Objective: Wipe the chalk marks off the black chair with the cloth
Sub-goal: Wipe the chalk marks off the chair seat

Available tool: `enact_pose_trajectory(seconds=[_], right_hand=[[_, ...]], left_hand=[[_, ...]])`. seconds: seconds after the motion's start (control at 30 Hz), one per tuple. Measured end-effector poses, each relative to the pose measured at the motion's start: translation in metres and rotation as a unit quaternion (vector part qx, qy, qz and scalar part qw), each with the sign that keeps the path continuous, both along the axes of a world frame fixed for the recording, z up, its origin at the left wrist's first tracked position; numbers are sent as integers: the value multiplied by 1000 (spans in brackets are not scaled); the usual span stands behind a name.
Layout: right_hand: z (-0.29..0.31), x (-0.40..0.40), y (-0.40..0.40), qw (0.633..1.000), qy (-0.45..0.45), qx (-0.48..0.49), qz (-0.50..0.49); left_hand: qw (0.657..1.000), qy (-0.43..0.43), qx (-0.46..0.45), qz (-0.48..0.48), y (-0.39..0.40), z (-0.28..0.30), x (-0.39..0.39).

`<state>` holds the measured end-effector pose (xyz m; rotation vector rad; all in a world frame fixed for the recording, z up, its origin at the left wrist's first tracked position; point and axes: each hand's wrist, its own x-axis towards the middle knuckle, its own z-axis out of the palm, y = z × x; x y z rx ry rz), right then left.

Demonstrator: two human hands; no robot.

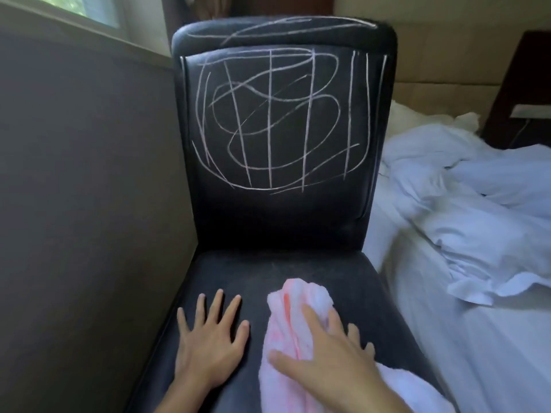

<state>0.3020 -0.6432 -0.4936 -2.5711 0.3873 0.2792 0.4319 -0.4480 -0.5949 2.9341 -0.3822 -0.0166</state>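
Note:
A black leather chair (280, 222) faces me, its backrest covered with white chalk marks (277, 123) of loops and vertical lines; more scribbles run along the top edge. On the seat lies a crumpled white and pink cloth (286, 329). My right hand (331, 359) presses flat on the cloth, fingers spread over it. My left hand (208, 341) rests flat on the bare seat to the left of the cloth, fingers apart, holding nothing.
A grey wall (83, 204) runs close along the chair's left side, with a window (89, 7) above. A bed with rumpled white bedding (465, 210) stands right against the chair's right side. A dark nightstand (524, 84) is at the far right.

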Motion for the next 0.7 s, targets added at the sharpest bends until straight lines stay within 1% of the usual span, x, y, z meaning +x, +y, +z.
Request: enact_pose_trajectory(seconds=[0.03,0.1,0.13,0.17,0.2,0.23,0.27,0.3,0.33,0.37,0.4,0.43,0.47,0.5,0.53,0.57,0.6,0.63,0.67,0.7], right_hand=[[-18,12,13,999,6,-39,-8],[-41,33,7,996,-36,-79,-28],[-44,42,-7,993,-63,-89,-47],[-44,50,-26,990,-79,-90,-71],[-43,54,-46,988,-83,-85,-98],[-42,54,-65,985,-84,-78,-129],[-46,55,-83,980,-91,-65,-167],[-51,56,-99,974,-97,-51,-197],[-56,57,-112,970,-105,-24,-217],[-62,57,-121,969,-107,5,-225],[-70,58,-128,969,-110,21,-221],[-70,56,-131,969,-111,41,-217],[-70,53,-133,968,-123,65,-209],[-69,49,-135,965,-152,87,-195],[-67,43,-137,959,-188,118,-175],[-63,39,-140,956,-196,142,-168],[-61,34,-143,956,-206,146,-146],[-55,28,-141,957,-197,154,-146],[-55,25,-141,959,-196,143,-144],[-53,21,-136,963,-179,129,-155]], left_hand=[[1000,1,5,-1,1,-1,4],[1000,5,10,-21,2,1,7],[999,-27,29,-21,4,3,5],[1000,-19,21,-3,6,0,8],[999,19,-14,33,8,-6,12],[992,81,-79,56,10,-13,21],[993,77,-74,47,11,-17,25],[992,77,-96,41,11,-11,28],[992,66,-99,43,12,-8,25],[984,77,-150,49,11,2,26],[979,79,-177,69,12,-1,25],[966,96,-225,86,13,-1,28],[962,102,-232,102,15,-2,27],[949,132,-271,95,18,7,30],[953,133,-246,119,21,15,30],[922,209,-292,143,25,39,32],[907,252,-301,152,31,50,36],[867,177,-431,176,34,61,48],[869,76,-451,191,39,56,46],[840,103,-497,193,36,64,44]])
